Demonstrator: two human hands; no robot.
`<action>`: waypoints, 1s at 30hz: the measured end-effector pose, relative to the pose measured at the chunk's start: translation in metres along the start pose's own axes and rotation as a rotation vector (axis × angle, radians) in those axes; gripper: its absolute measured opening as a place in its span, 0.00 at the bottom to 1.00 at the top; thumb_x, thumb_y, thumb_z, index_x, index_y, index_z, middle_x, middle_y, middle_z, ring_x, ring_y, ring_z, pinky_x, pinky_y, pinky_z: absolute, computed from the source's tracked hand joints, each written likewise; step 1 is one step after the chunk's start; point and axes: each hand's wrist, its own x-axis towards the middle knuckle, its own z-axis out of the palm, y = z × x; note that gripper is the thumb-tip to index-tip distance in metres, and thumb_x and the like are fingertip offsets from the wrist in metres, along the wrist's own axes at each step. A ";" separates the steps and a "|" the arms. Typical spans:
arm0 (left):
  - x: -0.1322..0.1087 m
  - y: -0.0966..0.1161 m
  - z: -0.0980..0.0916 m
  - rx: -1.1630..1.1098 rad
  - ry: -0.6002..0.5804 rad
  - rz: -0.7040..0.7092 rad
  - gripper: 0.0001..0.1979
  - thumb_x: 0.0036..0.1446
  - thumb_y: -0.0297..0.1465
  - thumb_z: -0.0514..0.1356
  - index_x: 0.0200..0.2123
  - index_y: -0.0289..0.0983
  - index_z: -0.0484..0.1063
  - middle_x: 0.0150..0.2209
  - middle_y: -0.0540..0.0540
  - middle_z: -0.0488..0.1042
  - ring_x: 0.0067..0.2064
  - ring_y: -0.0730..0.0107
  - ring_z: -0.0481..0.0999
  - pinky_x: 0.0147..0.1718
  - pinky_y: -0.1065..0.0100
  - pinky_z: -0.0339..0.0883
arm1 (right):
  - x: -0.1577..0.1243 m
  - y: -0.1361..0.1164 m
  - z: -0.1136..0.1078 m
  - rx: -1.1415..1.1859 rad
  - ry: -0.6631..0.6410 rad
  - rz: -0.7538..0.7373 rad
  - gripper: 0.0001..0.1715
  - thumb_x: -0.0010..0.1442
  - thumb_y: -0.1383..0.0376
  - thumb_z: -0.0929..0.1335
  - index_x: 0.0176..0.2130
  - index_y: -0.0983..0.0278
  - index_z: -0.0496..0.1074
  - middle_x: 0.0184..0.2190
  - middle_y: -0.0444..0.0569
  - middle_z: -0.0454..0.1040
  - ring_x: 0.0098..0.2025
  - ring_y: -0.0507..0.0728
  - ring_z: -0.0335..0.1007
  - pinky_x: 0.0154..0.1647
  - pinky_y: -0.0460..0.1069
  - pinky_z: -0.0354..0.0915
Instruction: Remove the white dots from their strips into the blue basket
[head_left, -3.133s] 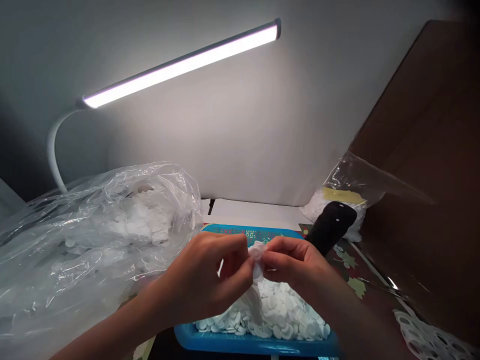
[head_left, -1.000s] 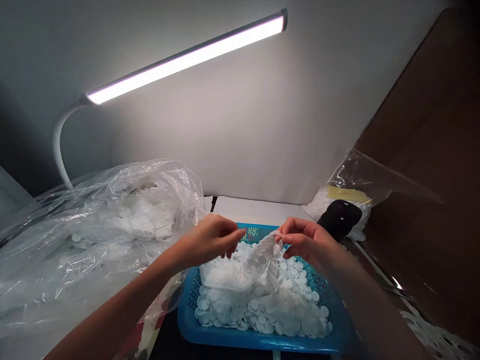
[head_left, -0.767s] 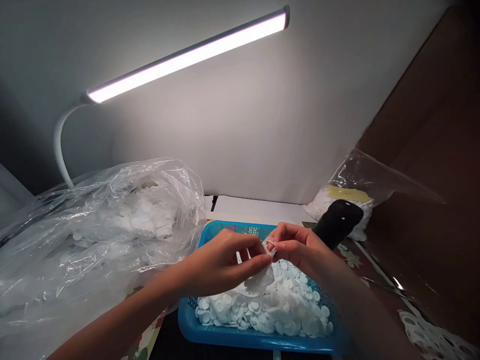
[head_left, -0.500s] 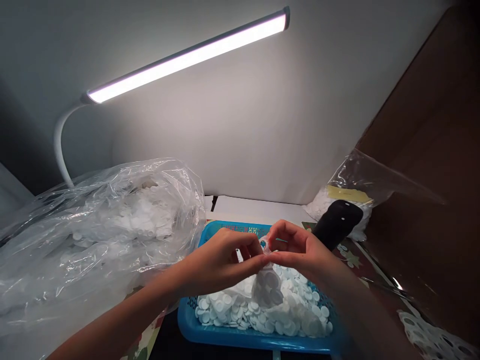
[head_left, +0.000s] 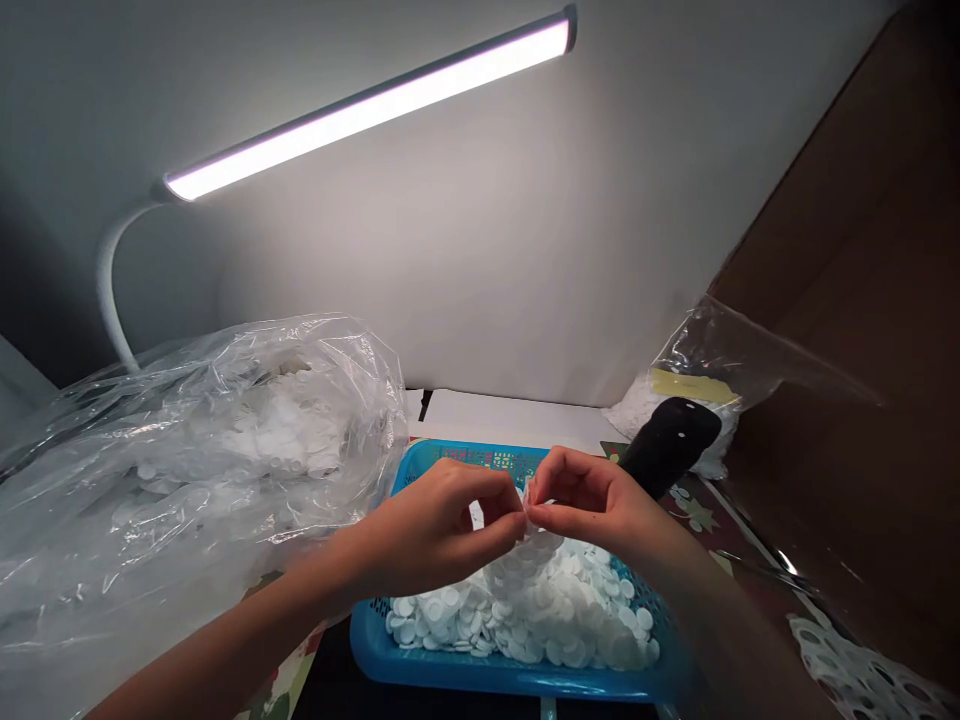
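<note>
Both of my hands meet above a blue plastic basket [head_left: 480, 684]. Thumb and fingertips of my left hand [head_left: 450, 530] are pinched on a thin white die-cut sheet [head_left: 517, 565]. From the other side, my right hand [head_left: 589, 490] pinches the same sheet at its upper end. The sheet's lower part hangs down, limp and translucent, with round shapes in it; the fingers hide its top. Below it, a heap of small white discs [head_left: 450, 620] fills much of the basket.
A large clear plastic bag [head_left: 330, 350] of white pieces lies at left. Behind the basket at right are a black handle-like object [head_left: 671, 445] and another bag [head_left: 637, 405] with a yellow label. A perforated white sheet [head_left: 847, 665] lies front right. A lit lamp [head_left: 375, 105] hangs above.
The ring-shaped opening seen between my fingertips is now covered. My fingertips sit a little apart with the sheet between them, and its hanging part has shifted slightly left and up.
</note>
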 end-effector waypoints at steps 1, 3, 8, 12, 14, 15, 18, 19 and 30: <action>0.000 0.000 0.000 0.002 -0.003 0.002 0.09 0.60 0.31 0.53 0.30 0.36 0.70 0.27 0.52 0.72 0.27 0.81 0.67 0.26 0.77 0.63 | 0.000 0.000 0.000 0.003 -0.005 0.000 0.06 0.54 0.66 0.71 0.30 0.63 0.68 0.31 0.43 0.69 0.35 0.50 0.66 0.35 0.45 0.62; 0.000 0.001 0.000 0.006 -0.004 0.007 0.09 0.60 0.30 0.53 0.30 0.35 0.70 0.27 0.52 0.72 0.28 0.80 0.68 0.26 0.77 0.63 | -0.001 0.000 0.000 0.008 -0.010 0.015 0.06 0.55 0.67 0.70 0.30 0.64 0.68 0.32 0.44 0.68 0.36 0.50 0.66 0.35 0.46 0.62; 0.000 0.001 -0.002 0.004 0.004 0.007 0.09 0.60 0.31 0.52 0.31 0.36 0.71 0.28 0.52 0.72 0.29 0.79 0.68 0.29 0.75 0.65 | -0.002 -0.002 0.001 -0.002 -0.005 0.027 0.06 0.55 0.66 0.70 0.31 0.63 0.68 0.32 0.43 0.68 0.37 0.51 0.66 0.37 0.46 0.62; -0.001 -0.001 -0.004 -0.019 0.005 0.010 0.09 0.60 0.31 0.53 0.30 0.36 0.69 0.27 0.52 0.71 0.29 0.78 0.68 0.29 0.73 0.66 | -0.001 0.002 -0.001 0.005 -0.006 0.029 0.06 0.55 0.66 0.70 0.33 0.63 0.68 0.32 0.43 0.69 0.37 0.51 0.66 0.38 0.46 0.62; -0.001 -0.001 -0.004 -0.048 0.003 0.017 0.07 0.58 0.31 0.54 0.29 0.36 0.68 0.27 0.52 0.71 0.30 0.78 0.68 0.28 0.74 0.65 | 0.000 0.004 -0.001 0.028 -0.004 0.021 0.06 0.54 0.66 0.71 0.33 0.63 0.68 0.32 0.44 0.69 0.37 0.51 0.66 0.39 0.47 0.62; -0.001 -0.002 -0.004 -0.064 0.003 0.024 0.06 0.58 0.31 0.55 0.29 0.36 0.67 0.28 0.51 0.71 0.30 0.78 0.68 0.27 0.74 0.65 | 0.001 0.004 -0.001 0.043 -0.004 0.019 0.07 0.54 0.66 0.71 0.33 0.63 0.68 0.32 0.44 0.69 0.37 0.51 0.66 0.39 0.47 0.62; 0.000 -0.003 -0.003 -0.115 0.014 0.058 0.05 0.56 0.31 0.57 0.31 0.36 0.65 0.29 0.51 0.71 0.29 0.78 0.69 0.25 0.75 0.65 | 0.001 0.004 0.000 0.092 0.000 0.007 0.07 0.54 0.67 0.71 0.32 0.63 0.68 0.32 0.43 0.69 0.37 0.50 0.65 0.39 0.46 0.61; 0.000 -0.004 -0.002 -0.130 0.024 0.073 0.05 0.56 0.31 0.57 0.31 0.36 0.65 0.29 0.51 0.72 0.28 0.78 0.69 0.25 0.75 0.65 | 0.001 0.004 0.001 0.106 0.005 -0.003 0.07 0.54 0.68 0.71 0.32 0.63 0.67 0.32 0.43 0.69 0.36 0.50 0.65 0.38 0.46 0.61; 0.000 -0.005 -0.004 -0.002 0.138 0.218 0.05 0.54 0.28 0.60 0.29 0.35 0.65 0.23 0.56 0.67 0.25 0.83 0.64 0.23 0.77 0.59 | 0.004 0.002 0.005 0.197 -0.009 0.013 0.11 0.50 0.68 0.73 0.31 0.62 0.66 0.29 0.42 0.69 0.35 0.51 0.67 0.35 0.46 0.62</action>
